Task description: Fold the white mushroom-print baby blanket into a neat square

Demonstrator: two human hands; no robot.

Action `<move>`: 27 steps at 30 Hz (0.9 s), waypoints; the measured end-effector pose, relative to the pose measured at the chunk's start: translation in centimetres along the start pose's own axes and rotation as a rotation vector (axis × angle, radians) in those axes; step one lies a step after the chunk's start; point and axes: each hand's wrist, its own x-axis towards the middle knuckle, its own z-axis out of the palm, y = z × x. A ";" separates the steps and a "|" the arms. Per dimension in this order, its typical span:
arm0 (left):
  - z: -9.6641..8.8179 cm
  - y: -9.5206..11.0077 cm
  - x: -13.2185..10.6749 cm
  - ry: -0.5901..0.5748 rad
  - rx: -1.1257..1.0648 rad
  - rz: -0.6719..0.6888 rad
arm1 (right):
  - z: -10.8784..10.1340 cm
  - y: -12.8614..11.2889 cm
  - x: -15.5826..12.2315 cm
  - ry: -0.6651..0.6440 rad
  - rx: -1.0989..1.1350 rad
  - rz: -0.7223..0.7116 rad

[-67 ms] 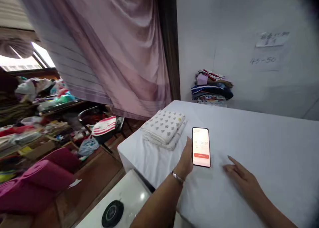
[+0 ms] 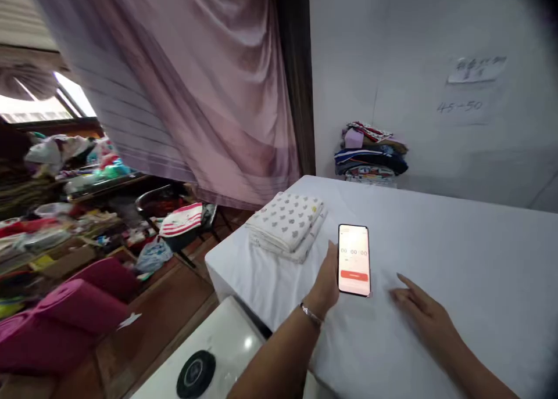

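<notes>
My left hand (image 2: 326, 283), with a silver bracelet at the wrist, grips a smartphone (image 2: 354, 259) by its left side. The phone's lit screen shows a row of zeros and an orange-red button. To the right of the phone, my right hand (image 2: 422, 309) hovers over the white-covered table (image 2: 436, 236), holding nothing. Its index finger points out toward the phone without touching it, and the other fingers curl beneath. Left of the phone lies a folded white cloth (image 2: 285, 222) with a small grey print, near the table's left edge.
Folded clothes (image 2: 370, 150) are piled against the wall at the table's far side. A white machine with a black round part (image 2: 196, 374) stands at the front left. Beyond it are a chair (image 2: 181, 227), pink rolls (image 2: 82, 306) and cluttered goods. A pink curtain (image 2: 226, 85) hangs behind.
The phone in my left hand has shifted slightly to the right and down. My right hand has barely moved.
</notes>
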 end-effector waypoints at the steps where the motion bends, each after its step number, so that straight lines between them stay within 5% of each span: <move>1: 0.2 -0.1 -0.2 -0.005 0.001 0.003 | -0.1 0.0 -0.1 0.002 0.000 0.000; 16: 1.3 1.3 -0.9 -0.030 0.093 0.001 | -0.1 0.3 -0.2 -0.005 0.026 -0.018; 21: -1.6 4.5 -2.7 0.064 0.193 0.037 | -0.3 0.6 -0.1 0.013 -0.037 -0.042; 27: -7.3 9.0 -6.7 0.248 0.243 0.037 | -0.2 2.2 -0.1 -0.002 -0.143 -0.046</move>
